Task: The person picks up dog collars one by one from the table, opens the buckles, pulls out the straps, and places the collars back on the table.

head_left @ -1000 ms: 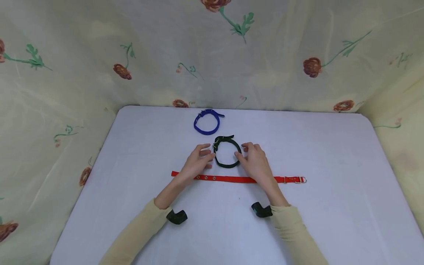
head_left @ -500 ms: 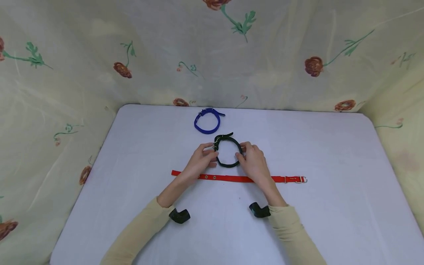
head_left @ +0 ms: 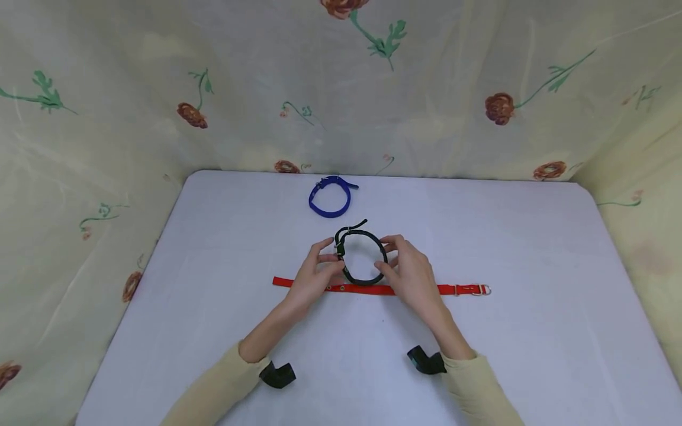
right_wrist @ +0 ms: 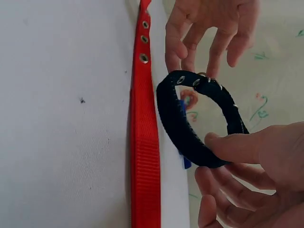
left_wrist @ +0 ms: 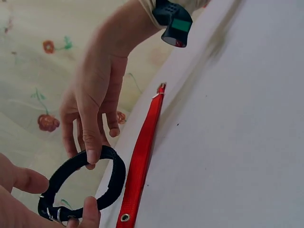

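Note:
A black buckled collar [head_left: 364,283], closed into a ring, is held up off the table between both hands. My right hand [head_left: 412,272] pinches its right side, thumb inside the loop and fingers outside, as the right wrist view shows. At the buckle side, my left hand [head_left: 311,275] holds the collar with thumb and fingers; part of this grip is hidden. Beneath the hands lies a red collar [head_left: 373,290], stretched flat, with metal eyelets on its left part and a buckle and ring at its right end.
Farther back on the white table [head_left: 533,236], a blue collar [head_left: 330,214] lies fastened in a ring. A flowered cloth [head_left: 240,136] hangs behind the table and along its sides. Dark wrist devices [head_left: 277,375] stick out at both sleeves.
Both hands have closed in on the black collar from its sides. It has come up off the table and toward me, now overlapping the red collar in the head view.

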Tool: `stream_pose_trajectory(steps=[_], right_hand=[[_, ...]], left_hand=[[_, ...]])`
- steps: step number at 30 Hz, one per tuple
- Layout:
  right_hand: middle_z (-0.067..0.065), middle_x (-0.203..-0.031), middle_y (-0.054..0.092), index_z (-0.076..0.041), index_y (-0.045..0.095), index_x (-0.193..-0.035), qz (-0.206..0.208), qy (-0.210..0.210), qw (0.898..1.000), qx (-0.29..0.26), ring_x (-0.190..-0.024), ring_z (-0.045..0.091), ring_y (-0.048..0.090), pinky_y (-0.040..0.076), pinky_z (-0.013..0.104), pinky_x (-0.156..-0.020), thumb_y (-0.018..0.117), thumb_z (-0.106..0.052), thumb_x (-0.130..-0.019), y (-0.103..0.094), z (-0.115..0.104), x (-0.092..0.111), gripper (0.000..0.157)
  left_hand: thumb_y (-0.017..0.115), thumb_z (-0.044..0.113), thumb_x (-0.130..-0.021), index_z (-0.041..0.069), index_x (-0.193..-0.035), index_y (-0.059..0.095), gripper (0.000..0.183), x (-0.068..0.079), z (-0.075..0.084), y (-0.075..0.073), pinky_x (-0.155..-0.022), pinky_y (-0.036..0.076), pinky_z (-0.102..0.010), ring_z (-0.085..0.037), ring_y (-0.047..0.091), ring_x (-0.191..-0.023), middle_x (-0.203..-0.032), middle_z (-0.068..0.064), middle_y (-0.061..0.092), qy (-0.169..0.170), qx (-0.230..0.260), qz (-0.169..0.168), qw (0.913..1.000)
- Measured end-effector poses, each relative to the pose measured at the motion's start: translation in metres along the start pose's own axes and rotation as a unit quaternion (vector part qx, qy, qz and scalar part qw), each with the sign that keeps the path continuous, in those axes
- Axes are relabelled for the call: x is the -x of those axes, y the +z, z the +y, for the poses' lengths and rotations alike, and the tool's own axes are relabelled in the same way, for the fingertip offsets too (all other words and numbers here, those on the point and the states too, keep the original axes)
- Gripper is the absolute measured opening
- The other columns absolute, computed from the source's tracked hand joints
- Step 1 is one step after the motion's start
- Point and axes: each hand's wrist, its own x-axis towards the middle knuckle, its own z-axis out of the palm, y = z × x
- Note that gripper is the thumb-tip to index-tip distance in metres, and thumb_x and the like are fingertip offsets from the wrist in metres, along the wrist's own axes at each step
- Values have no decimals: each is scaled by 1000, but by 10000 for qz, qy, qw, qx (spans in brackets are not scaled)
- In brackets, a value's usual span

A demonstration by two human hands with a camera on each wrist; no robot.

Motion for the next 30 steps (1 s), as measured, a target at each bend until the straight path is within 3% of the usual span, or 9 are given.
stream_pose_trajectory(steps=[3,7,13,20,30], right_hand=[[19,-124,73,-4,62,-141,-27,-83,9999,98,-96,29,74,60,38,-75,83,-12,-95,-3,-5,10,52],[16,-120,73,-6,64,-140,-15,-182,9996,213,-96,27,74,58,38,-77,85,-12,-93,-8,-11,25,52],[12,-115,74,-7,67,-137,28,-333,9992,215,-95,25,76,59,33,-75,86,-13,-92,-13,-17,47,49],[5,-110,76,-11,71,-129,79,-482,9985,246,-92,19,76,54,28,-75,87,-13,-91,-20,-20,67,42],[0,-110,77,-17,74,-125,89,-281,9994,206,-91,15,75,53,32,-78,88,-14,-90,-19,-23,85,37]], left_hand=[[65,26,-106,25,-166,36,67,11,0,-1,-107,60,-41,-21,79,-99,-144,-15,58,26,1,-39,10000],[65,25,-106,25,-163,39,62,23,0,-2,-108,60,-43,-30,80,-99,-141,-17,58,144,-54,-104,9998],[63,25,-109,22,-154,44,49,44,-3,-5,-101,63,-44,-33,79,-101,-139,-19,60,656,-518,-214,9963],[63,27,-110,21,-148,51,40,65,-4,-9,-92,65,-37,-33,80,-99,-131,-15,68,1276,-1197,-265,9842],[63,33,-110,23,-136,63,28,83,-8,1,-83,62,-26,-20,78,-92,-125,-4,75,1931,-2017,222,9600]])
